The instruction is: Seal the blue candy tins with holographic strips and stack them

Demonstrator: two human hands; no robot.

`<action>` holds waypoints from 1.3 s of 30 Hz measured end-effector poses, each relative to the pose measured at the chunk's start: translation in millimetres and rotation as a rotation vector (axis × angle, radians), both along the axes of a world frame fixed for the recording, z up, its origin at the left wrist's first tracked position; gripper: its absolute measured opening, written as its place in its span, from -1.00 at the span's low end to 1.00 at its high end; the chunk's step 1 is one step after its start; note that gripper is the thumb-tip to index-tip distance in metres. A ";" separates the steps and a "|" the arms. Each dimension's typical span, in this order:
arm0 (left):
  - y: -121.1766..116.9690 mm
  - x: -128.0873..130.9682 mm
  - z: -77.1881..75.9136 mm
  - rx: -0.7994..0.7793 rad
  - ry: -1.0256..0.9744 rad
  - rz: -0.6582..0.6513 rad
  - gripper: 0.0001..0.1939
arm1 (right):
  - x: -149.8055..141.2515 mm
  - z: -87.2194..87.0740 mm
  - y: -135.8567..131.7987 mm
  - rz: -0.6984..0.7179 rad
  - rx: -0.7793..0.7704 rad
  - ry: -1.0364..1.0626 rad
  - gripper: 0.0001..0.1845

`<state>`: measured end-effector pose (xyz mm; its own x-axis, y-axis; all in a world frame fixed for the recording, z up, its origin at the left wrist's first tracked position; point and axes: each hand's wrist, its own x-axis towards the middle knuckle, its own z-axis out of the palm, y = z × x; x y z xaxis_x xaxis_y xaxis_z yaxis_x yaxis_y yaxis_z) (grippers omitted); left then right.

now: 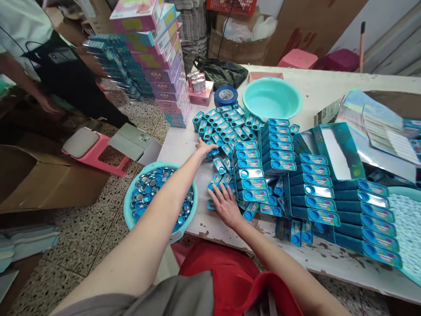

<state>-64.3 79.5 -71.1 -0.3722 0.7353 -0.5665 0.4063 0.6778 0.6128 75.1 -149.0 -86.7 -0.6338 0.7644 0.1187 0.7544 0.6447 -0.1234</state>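
A heap of small teal boxes (pixel 226 127) covers the white table (pixel 177 145). My left hand (pixel 205 147) reaches to the heap's left edge, its fingers curled on one small box there. Lower down, my right hand (pixel 225 204) lies flat with fingers spread on several small teal boxes near the table's front edge. To the right of both hands, longer teal boxes (pixel 279 151) stand in neat rows.
A teal basin (pixel 131 206) of round blue and silver caps sits below the table's left corner. An empty teal bowl (pixel 271 97), blue tape roll (pixel 225 95) and stacked pink boxes (pixel 164 57) stand at the back. Another person (pixel 39 52) is at far left, beside a pink stool (pixel 95 151).
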 end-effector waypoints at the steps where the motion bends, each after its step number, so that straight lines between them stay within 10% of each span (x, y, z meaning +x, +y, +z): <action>1: 1.0 -5.0 2.8 -0.022 -0.002 0.000 0.15 | -2.9 0.9 6.3 0.000 -0.023 -0.015 -0.36; 15: -81.8 -18.1 25.7 -0.054 0.341 -0.725 -0.11 | -13.1 -12.9 18.7 0.153 -0.061 0.035 -0.48; 21: -80.5 -15.6 31.5 -0.048 0.414 -0.671 -0.15 | -24.8 -1.7 25.7 -0.026 -0.085 -0.060 -0.41; 27: -88.0 -49.6 91.3 0.178 0.411 -0.475 -0.22 | -23.6 9.2 37.3 0.151 -0.124 -0.098 -0.42; 33: -179.7 -83.8 142.8 0.399 0.315 -0.385 -0.30 | -23.8 13.7 44.3 0.196 -0.186 -0.089 -0.27; 39: -289.2 -73.2 155.4 0.200 0.182 -0.351 -0.32 | -31.3 22.3 60.6 0.232 -0.060 -0.094 -0.50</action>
<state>-137.5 -209.8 84.3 -0.1609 0.9234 -0.3484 0.7042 0.3548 0.6151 43.8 -88.3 -64.5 -0.7993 0.6008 0.0097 0.5968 0.7957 -0.1035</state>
